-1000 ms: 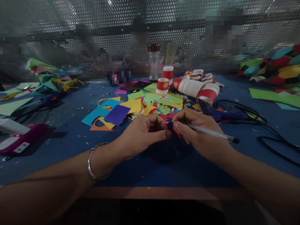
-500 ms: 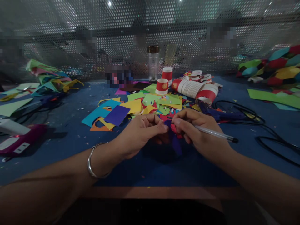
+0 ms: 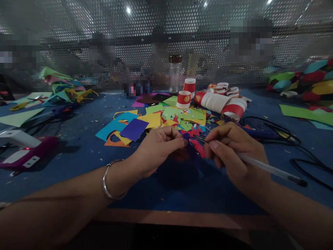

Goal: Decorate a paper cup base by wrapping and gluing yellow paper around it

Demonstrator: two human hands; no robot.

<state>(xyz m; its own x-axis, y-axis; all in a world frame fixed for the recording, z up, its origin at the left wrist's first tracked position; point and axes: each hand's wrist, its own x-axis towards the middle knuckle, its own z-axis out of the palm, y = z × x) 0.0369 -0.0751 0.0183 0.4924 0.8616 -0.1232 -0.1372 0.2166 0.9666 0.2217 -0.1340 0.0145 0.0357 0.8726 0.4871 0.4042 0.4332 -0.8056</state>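
My left hand (image 3: 163, 147), with a silver bangle on its wrist, pinches a small dark purple piece of paper (image 3: 187, 138) between thumb and fingers. Its lower part is dim against the table. In my right hand (image 3: 234, 152) is a pen (image 3: 270, 169) with a clear barrel, its dark back end pointing lower right. The pen's tip lies just right of the purple piece; whether they touch, I cannot tell. Red paper cut-outs (image 3: 198, 147) lie behind and between my hands. A purple paper rectangle (image 3: 134, 129) rests beyond my left hand.
Colored paper scraps (image 3: 151, 119) spread over the blue table (image 3: 85, 146). Red and white paper cups (image 3: 183, 100) and a clear jar (image 3: 174, 74) stand behind. Black cable (image 3: 296, 139) curls at right. A magenta power strip (image 3: 39, 154) sits left. A perforated metal screen (image 3: 145, 21) closes the back.
My right hand has moved right and slightly down, drawing the pen tip away from the purple piece. My left hand keeps its pinch. The whole view has shifted slightly.
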